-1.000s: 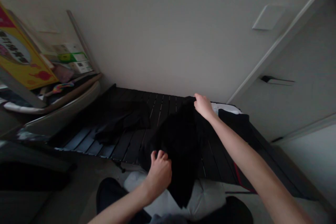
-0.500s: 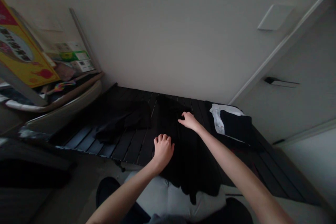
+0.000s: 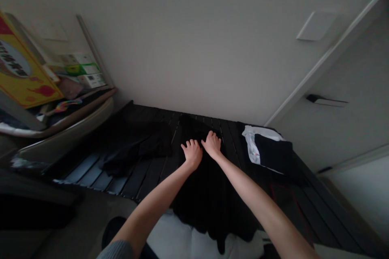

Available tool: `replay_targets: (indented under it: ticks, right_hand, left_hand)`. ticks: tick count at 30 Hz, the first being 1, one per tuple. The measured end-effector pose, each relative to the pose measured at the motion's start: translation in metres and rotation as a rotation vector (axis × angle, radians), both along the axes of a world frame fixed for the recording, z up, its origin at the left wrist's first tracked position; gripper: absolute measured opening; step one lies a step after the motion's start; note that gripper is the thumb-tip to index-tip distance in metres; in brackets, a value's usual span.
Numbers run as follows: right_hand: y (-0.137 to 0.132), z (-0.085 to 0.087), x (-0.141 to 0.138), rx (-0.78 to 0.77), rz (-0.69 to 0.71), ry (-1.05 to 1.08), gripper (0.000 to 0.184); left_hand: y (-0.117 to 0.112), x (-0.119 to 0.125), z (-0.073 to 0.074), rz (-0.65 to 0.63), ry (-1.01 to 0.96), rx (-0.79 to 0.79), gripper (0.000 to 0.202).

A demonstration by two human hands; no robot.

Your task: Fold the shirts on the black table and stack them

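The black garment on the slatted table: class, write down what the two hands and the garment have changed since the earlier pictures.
The black garment has dropped from being lifted and now lies spread on the table, draping over its near edge. The left hand and right hand let go their grips and now rest open, side by side, near its far end. The other black cloth and the white-edged bundle stayed put.

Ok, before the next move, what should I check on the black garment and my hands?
Both hands on the garment: ok, left hand and right hand lie open on the black garment.
Near end clear of the white cushion: not ok, it drapes onto it.
Apart from the black cloth on the slatted table: ok, bare slats show between.
Apart from the folded black item: ok.
Garment's far edge lying flat: cannot tell, black against dark slats.
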State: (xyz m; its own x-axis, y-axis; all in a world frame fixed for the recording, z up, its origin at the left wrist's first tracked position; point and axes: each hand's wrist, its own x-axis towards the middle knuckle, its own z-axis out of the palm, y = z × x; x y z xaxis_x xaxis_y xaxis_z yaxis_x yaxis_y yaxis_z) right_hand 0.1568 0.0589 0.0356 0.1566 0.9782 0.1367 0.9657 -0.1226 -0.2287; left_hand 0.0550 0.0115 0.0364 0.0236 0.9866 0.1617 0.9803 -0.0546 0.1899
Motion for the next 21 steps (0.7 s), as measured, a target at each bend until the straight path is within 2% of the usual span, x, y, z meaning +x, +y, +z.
replay_targets:
  ticks: [3, 5, 7, 9, 13, 17, 19, 21]
  right_hand:
    - [0.019, -0.001, 0.0, 0.123, 0.013, 0.098, 0.053]
    - [0.034, -0.003, 0.002, 0.132, 0.083, 0.219, 0.043]
    - [0.05, -0.005, 0.007, 0.131, 0.117, 0.326, 0.029]
    - [0.066, -0.005, 0.019, 0.147, 0.095, 0.395, 0.023]
    - [0.095, 0.006, 0.068, 0.213, -0.023, 0.532, 0.026]
    - [0.116, 0.025, 0.128, 0.293, -0.156, 0.636, 0.031]
    - [0.123, 0.031, 0.145, 0.317, -0.191, 0.667, 0.032]
    - [0.126, 0.03, 0.148, 0.335, -0.198, 0.686, 0.036]
  left_hand:
    - [0.03, 0.005, -0.003, 0.069, -0.06, 0.02, 0.054]
    - [0.05, 0.008, -0.004, 0.085, -0.14, 0.016, 0.058]
    - [0.068, 0.01, -0.005, 0.078, -0.261, -0.015, 0.053]
    - [0.085, 0.008, -0.006, 0.057, -0.372, -0.052, 0.045]
    - [0.121, -0.014, 0.0, -0.022, -0.508, -0.073, 0.039]
    - [0.16, -0.048, 0.015, -0.088, -0.676, -0.085, 0.036]
    - [0.175, -0.06, 0.023, -0.132, -0.772, -0.122, 0.032]
    - [0.185, -0.063, 0.027, -0.18, -0.869, -0.171, 0.029]
